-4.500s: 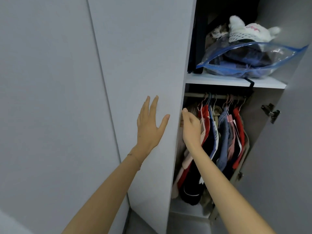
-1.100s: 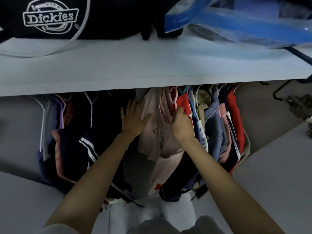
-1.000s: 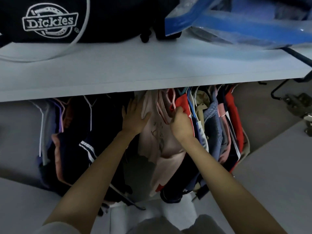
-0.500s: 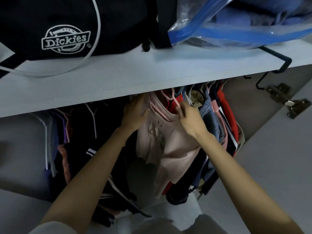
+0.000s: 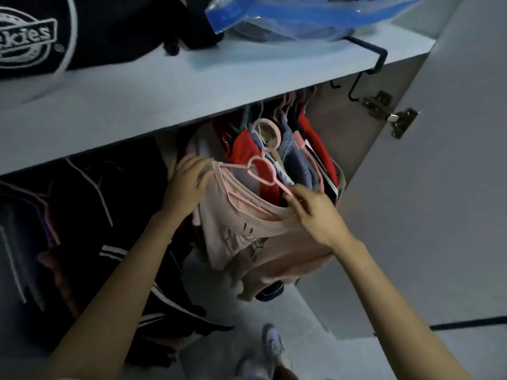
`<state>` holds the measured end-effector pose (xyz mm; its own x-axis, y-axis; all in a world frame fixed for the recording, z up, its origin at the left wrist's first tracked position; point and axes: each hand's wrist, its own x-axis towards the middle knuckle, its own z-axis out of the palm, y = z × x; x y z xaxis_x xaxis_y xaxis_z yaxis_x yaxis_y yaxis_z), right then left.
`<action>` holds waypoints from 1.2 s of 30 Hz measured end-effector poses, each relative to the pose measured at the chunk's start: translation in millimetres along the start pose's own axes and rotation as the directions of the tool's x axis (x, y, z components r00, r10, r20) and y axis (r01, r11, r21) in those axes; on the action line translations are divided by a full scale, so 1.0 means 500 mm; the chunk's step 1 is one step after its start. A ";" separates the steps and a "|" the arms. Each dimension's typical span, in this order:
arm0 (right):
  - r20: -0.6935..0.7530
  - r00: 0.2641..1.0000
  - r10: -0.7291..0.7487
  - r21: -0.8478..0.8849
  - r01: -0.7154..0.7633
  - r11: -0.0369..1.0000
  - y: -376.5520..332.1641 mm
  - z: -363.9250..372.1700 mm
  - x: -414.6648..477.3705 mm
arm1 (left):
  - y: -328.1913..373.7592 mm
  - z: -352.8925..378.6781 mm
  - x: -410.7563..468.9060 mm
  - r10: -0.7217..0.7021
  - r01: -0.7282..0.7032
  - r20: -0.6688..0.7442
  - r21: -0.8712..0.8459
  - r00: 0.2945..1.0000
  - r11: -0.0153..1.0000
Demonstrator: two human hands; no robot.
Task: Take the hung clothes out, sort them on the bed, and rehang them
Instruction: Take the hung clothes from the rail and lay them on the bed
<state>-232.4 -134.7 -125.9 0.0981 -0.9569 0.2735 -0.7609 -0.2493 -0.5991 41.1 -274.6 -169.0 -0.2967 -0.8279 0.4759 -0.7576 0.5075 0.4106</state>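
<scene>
Wardrobe interior, pretty dim, with a white shelf (image 5: pixel 192 86) across the top. The right hand (image 5: pixel 315 212) pinches the pink hanger (image 5: pixel 260 168) by its right arm, thumb and fingertips closed on it. The left hand (image 5: pixel 186 185) lies mostly straight-fingered against the pink top (image 5: pixel 247 229), at 9 o'clock of the hanger. The rail's hidden behind the shelf. Dark clothes (image 5: pixel 109 215) at 8 o'clock are hard to make out. Both forearms reach up from 6 o'clock.

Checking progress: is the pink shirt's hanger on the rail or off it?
Off. The hanger hook shows free below the shelf; the right hand pinches its arm.
</scene>
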 end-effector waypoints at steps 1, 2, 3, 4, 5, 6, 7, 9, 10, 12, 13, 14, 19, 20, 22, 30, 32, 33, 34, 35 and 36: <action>-0.021 1.000 0.021 -0.020 -0.022 1.000 0.004 -0.004 -0.023 | 0.008 0.007 -0.002 0.042 -0.042 0.017 -0.029 0.999 0.999; -0.042 0.998 0.050 -0.037 -0.052 0.998 0.009 -0.008 -0.046 | 0.019 0.013 -0.002 0.085 -0.083 0.031 -0.066 0.996 0.994; -0.067 0.994 0.084 -0.050 -0.087 0.995 0.016 -0.012 -0.070 | 0.033 0.019 -0.002 0.127 -0.122 0.057 -0.093 0.990 0.988; -0.096 0.989 0.114 -0.055 -0.120 0.991 0.024 -0.017 -0.095 | 0.052 0.027 -0.001 0.164 -0.153 0.093 -0.109 0.982 0.982; -0.124 0.982 0.141 -0.056 -0.149 0.987 0.033 -0.023 -0.121 | 0.071 0.037 -0.001 0.193 -0.176 0.143 -0.127 0.971 0.976; -0.150 0.975 0.163 -0.057 -0.173 0.983 0.042 -0.030 -0.148 | 0.091 0.049 -0.001 0.215 -0.186 0.198 -0.155 0.956 0.970; -0.174 0.968 0.179 -0.060 -0.192 0.980 0.051 -0.037 -0.174 | 0.114 0.061 -0.003 0.234 -0.189 0.249 -0.192 0.940 0.963; -0.214 0.956 0.202 -0.076 -0.223 0.972 0.062 -0.058 -0.227 | 0.163 0.084 -0.013 0.259 -0.170 0.320 -0.281 0.911 0.945; -0.234 0.949 0.213 -0.089 -0.239 0.967 0.068 -0.070 -0.253 | 0.190 0.094 -0.020 0.270 -0.171 0.332 -0.297 0.904 0.939; -0.270 0.930 0.251 -0.105 -0.288 0.952 0.082 -0.096 -0.312 | 0.248 0.114 -0.039 0.287 -0.193 0.329 -0.289 0.900 0.938; -0.289 0.916 0.279 -0.112 -0.322 0.940 0.092 -0.111 -0.345 | 0.279 0.125 -0.052 0.298 -0.203 0.322 -0.296 0.899 0.933; -0.309 0.899 0.310 -0.119 -0.360 0.925 0.103 -0.125 -0.380 | 0.309 0.137 -0.066 0.316 -0.221 0.312 -0.305 0.896 0.926; -0.379 0.780 0.497 -0.092 -0.567 0.819 0.153 -0.196 -0.599 | 0.492 0.225 -0.186 0.473 -0.406 0.216 -0.292 0.854 0.866; -0.393 0.752 0.529 -0.072 -0.598 0.798 0.161 -0.210 -0.648 | 0.534 0.244 -0.216 0.489 -0.419 0.209 -0.304 0.847 0.856; -0.430 0.697 0.574 -0.033 -0.647 0.762 0.173 -0.235 -0.746 | 0.615 0.280 -0.275 0.525 -0.443 0.215 -0.335 0.823 0.832; -0.661 0.439 0.608 0.063 -0.775 0.628 0.193 -0.322 -1.063 | 0.934 0.392 -0.472 0.689 -0.550 0.281 -0.437 0.668 0.712; -0.709 0.342 0.617 0.100 -0.817 0.567 0.191 -0.342 -1.131 | 1.012 0.419 -0.505 0.729 -0.546 0.277 -0.511 0.626 0.663; -0.728 0.294 0.619 0.119 -0.836 0.536 0.187 -0.351 -1.162 | 1.051 0.433 -0.519 0.758 -0.555 0.265 -0.546 0.595 0.627; -0.746 0.245 0.619 0.139 -0.852 0.505 0.183 -0.359 -1.191 | 1.092 0.447 -0.532 0.790 -0.569 0.252 -0.576 0.559 0.586; -0.764 0.192 0.616 0.160 -0.868 0.469 0.177 -0.368 -1.219 | 1.135 0.461 -0.545 0.821 -0.584 0.240 -0.602 0.518 0.545; -0.780 0.133 0.611 0.184 -0.885 0.427 0.173 -0.376 -1.247 | 1.179 0.474 -0.557 0.848 -0.593 0.235 -0.627 0.475 0.506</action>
<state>-480.1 468.5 -206.8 -0.9525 -0.1634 0.2571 -0.2941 0.7129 -0.6366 -460.5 198.7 -243.9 -0.9199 -0.0191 0.3917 0.1573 0.8970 0.4131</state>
